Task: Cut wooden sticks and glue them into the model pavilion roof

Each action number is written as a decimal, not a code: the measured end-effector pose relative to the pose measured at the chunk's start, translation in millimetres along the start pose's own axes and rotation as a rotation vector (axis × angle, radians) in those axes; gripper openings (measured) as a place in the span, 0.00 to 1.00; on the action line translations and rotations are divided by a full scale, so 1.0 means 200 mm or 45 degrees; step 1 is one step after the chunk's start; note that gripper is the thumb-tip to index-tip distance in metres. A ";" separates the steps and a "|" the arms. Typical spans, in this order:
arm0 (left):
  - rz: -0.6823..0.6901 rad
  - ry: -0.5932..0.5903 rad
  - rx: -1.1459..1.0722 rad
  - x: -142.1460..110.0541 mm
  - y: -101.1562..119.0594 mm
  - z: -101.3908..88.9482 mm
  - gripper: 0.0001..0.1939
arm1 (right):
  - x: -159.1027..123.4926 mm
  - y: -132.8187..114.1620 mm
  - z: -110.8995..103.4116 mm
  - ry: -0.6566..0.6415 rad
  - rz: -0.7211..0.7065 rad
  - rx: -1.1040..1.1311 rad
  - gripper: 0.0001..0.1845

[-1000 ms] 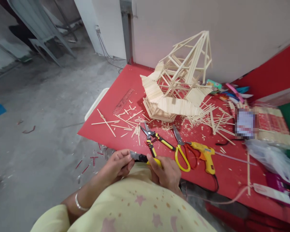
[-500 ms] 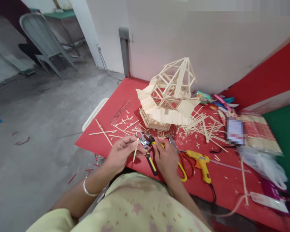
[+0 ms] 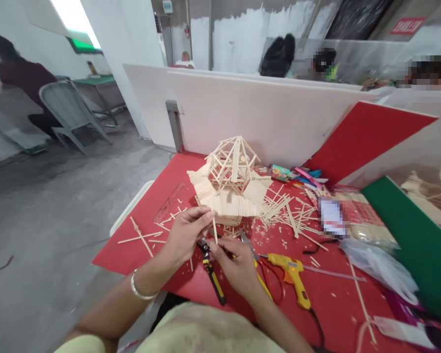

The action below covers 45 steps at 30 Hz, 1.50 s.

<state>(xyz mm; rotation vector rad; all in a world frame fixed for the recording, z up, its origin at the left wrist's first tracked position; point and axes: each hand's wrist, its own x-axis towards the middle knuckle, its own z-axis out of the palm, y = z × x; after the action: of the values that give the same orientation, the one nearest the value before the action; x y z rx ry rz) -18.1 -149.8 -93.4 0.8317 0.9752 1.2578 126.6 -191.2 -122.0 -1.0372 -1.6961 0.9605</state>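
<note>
My left hand [image 3: 185, 235] pinches the upper end of a short pale wooden stick [image 3: 215, 229], held slanting above the table. The fingers of my right hand [image 3: 239, 267] are closed at the stick's lower end. Beneath my hands lie yellow-and-black snips [image 3: 213, 282], partly hidden by the fingers. Yellow-handled scissors [image 3: 263, 280] rest beside my right wrist, their handle half covered. Just beyond my hands stands a model of wooden sticks [image 3: 231, 196], with an open-frame peak over slatted, flared panels.
Loose sticks [image 3: 290, 213] and shavings litter the red table [image 3: 112, 255]. A yellow glue gun [image 3: 292, 274] lies to the right, near a clear plastic bag [image 3: 378, 267]. White boards [image 3: 279, 115] stand behind the model. A seated person [image 3: 22, 73] is at the far left.
The yellow-handled knife has left my right hand's grip, and that hand has moved to the stick's lower end. My left hand has risen with the stick. The view has tilted up.
</note>
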 end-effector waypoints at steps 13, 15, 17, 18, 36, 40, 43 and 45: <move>0.538 0.089 0.296 0.36 0.34 0.11 0.14 | 0.33 -0.04 -0.11 0.253 0.118 0.213 0.16; 0.498 -0.033 0.329 0.46 0.38 0.13 0.18 | 0.40 -0.05 -0.12 0.303 0.103 0.210 0.16; 0.391 -0.167 0.363 0.52 0.41 0.15 0.22 | 0.46 -0.05 -0.13 0.327 0.085 0.199 0.16; 0.333 -0.214 0.379 0.54 0.42 0.16 0.24 | 0.48 -0.05 -0.14 0.333 0.082 0.199 0.16; 0.140 -0.276 0.438 0.68 0.45 0.21 0.20 | 0.56 0.02 -0.14 0.449 0.116 0.043 0.22; 0.165 -0.265 0.440 0.68 0.45 0.22 0.20 | 0.55 0.05 -0.15 0.528 0.018 -0.314 0.24; 0.176 -0.255 0.449 0.67 0.46 0.23 0.20 | 0.54 0.06 -0.16 0.567 -0.106 -0.582 0.21; 0.174 -0.236 0.454 0.67 0.46 0.24 0.21 | 0.54 0.07 -0.16 0.598 -0.202 -0.714 0.18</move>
<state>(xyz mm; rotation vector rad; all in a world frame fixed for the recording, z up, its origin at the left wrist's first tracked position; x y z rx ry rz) -3.3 -4.0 -9.0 1.2879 1.0196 1.1123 134.6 -81.3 -94.5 -1.3343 -1.6364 0.1031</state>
